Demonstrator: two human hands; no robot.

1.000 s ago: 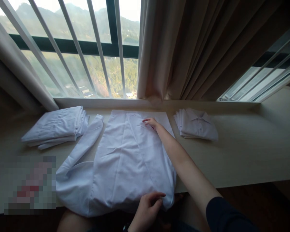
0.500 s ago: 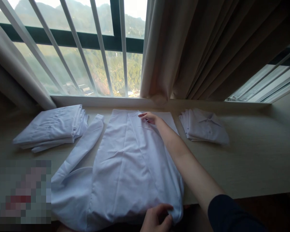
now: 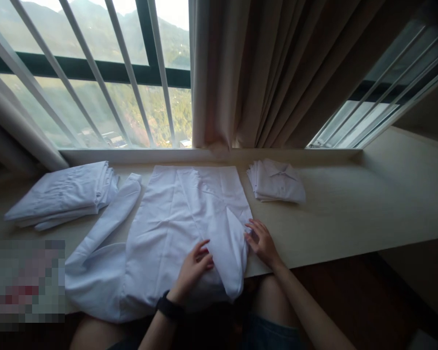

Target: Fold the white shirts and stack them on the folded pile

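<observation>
A white long-sleeved shirt (image 3: 156, 228) lies spread over the ledge, its near end hanging past the front edge. One sleeve (image 3: 109, 221) stretches out to the left; on the right, a part of the shirt is folded inward over the body. My left hand (image 3: 195, 265), with a black band at its wrist, hovers over or rests lightly on the lower middle of the cloth, fingers bent and apart. At the shirt's right edge is my right hand (image 3: 263, 243), thumb and fingers spread, fingertips touching or very near the folded cloth.
A stack of folded white garments (image 3: 65, 192) sits left of the shirt, and a smaller folded white shirt (image 3: 279, 180) sits to its right. Behind the ledge (image 3: 335, 209) are a barred window (image 3: 95, 97) and a curtain (image 3: 236, 73). A blurred patch covers the lower left.
My right hand has come back from the shirt's far end to its right edge. My left hand has moved left and away from the near right corner. The right part now lies folded further inward.
</observation>
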